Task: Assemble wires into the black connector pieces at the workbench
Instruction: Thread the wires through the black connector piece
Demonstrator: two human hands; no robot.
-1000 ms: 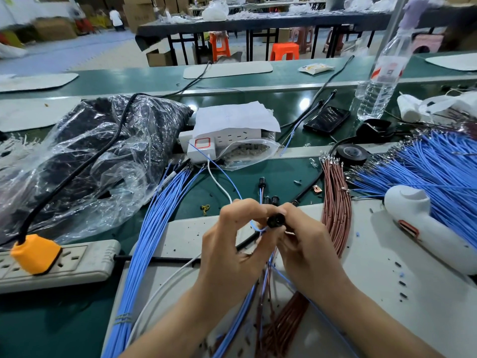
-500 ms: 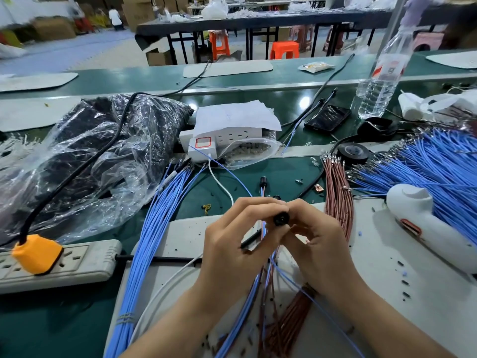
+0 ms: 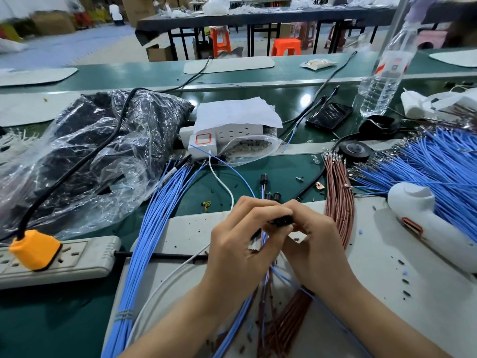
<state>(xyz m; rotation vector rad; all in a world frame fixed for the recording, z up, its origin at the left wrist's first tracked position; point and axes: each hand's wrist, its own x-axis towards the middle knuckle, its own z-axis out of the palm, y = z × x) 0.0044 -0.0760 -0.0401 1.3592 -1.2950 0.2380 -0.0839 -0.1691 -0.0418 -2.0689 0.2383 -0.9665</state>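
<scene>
Above the pale grey surface [image 3: 387,306], your left hand [image 3: 240,244] and right hand [image 3: 315,249] both pinch the small black plastic connector piece [image 3: 282,220] in a closed grip, apparently seating a thin blue wire [image 3: 286,277]; next, press it fully home.

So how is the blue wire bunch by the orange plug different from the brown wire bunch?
The blue bunch is light blue; the brown bunch is reddish-brown. The blue bunch slants left as it comes nearer; the brown bunch runs almost straight. Both are thin wires lying on the bench.
</scene>
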